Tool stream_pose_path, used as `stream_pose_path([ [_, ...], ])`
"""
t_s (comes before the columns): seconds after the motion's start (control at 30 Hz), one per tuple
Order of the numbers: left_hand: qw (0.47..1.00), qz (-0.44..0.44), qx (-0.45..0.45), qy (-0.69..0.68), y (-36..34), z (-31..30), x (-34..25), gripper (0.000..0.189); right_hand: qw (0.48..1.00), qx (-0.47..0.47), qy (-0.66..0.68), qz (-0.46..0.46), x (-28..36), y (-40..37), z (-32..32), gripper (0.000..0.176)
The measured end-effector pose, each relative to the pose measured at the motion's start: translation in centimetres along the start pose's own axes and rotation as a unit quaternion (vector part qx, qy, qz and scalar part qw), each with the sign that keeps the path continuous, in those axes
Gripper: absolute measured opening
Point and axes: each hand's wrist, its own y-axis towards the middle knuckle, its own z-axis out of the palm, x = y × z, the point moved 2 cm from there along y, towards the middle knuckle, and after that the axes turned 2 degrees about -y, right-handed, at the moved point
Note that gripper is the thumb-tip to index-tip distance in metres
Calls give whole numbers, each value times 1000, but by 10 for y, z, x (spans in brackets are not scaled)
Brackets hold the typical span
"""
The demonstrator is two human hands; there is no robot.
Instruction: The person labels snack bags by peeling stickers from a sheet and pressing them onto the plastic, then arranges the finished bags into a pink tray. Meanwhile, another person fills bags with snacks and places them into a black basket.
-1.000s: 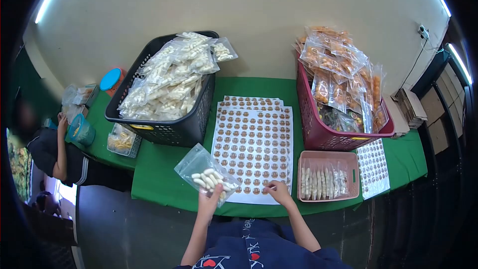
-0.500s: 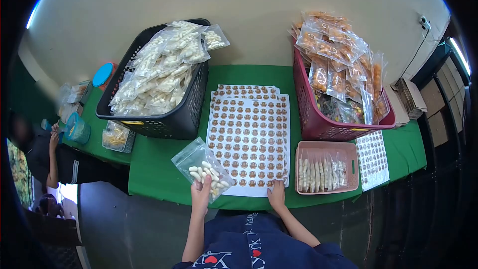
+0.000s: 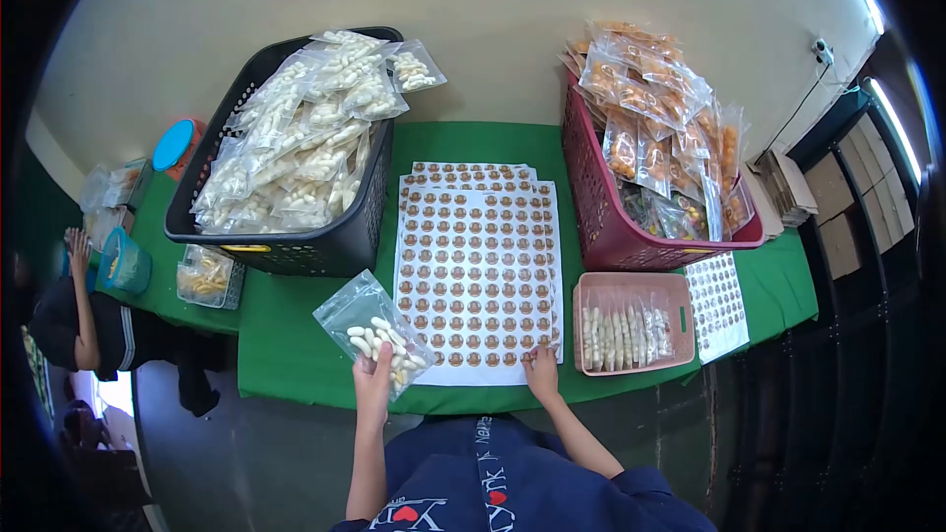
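Observation:
My left hand grips the lower part of a clear plastic bag of white oblong pieces, its thumb on top. The bag lies over the lower left corner of the sticker sheets. My right hand rests at the lower right corner of the top sticker sheet, with its fingertips bent together on the last stickers. Whether a sticker is between them is too small to tell. The sheets are white with rows of round brown stickers, stacked slightly askew.
A black basket heaped with white-filled bags stands left, a maroon basket of orange-filled bags right. A pink tray holds upright packets beside another sticker sheet. Another person's arm shows at far left.
The whole view has shifted, so the table things appear further left. Both hands keep nearly the same places on the bag and sheet. At far left, the other person's hand has opened out.

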Motion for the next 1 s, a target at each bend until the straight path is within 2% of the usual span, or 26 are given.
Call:
stream_pose_path([
  [0.07,1000,-5,7,24,6,-17,14,30,1000,1,3,-7,-2,-1,5,12],
  [0.17,999,-1,-29,39,-4,-18,4,34,1000,-8,-14,15,7,-8,5,12],
  [0.3,1000,-2,-8,10,-4,-33,14,32,992,-121,-10,22,23,-20,3,14],
  [0.43,1000,0,-12,20,-2,-51,17,31,986,-161,-43,0,25,-29,7,12],
  [0.6,996,75,-42,18,23,-63,17,27,985,-157,-60,30,12,-18,19,11],
  [0.7,998,52,20,-26,37,-56,12,27,989,-117,-59,68,9,-14,16,14],
  [0.8,997,63,42,8,66,-51,19,27,990,-57,-37,121,6,-6,12,19],
  [0.9,996,57,57,32,77,-35,12,28,986,-116,-16,116,13,-7,9,11],
  [1.0,995,57,63,43,92,-18,9,29,989,-80,-21,120,14,-5,5,16],
])
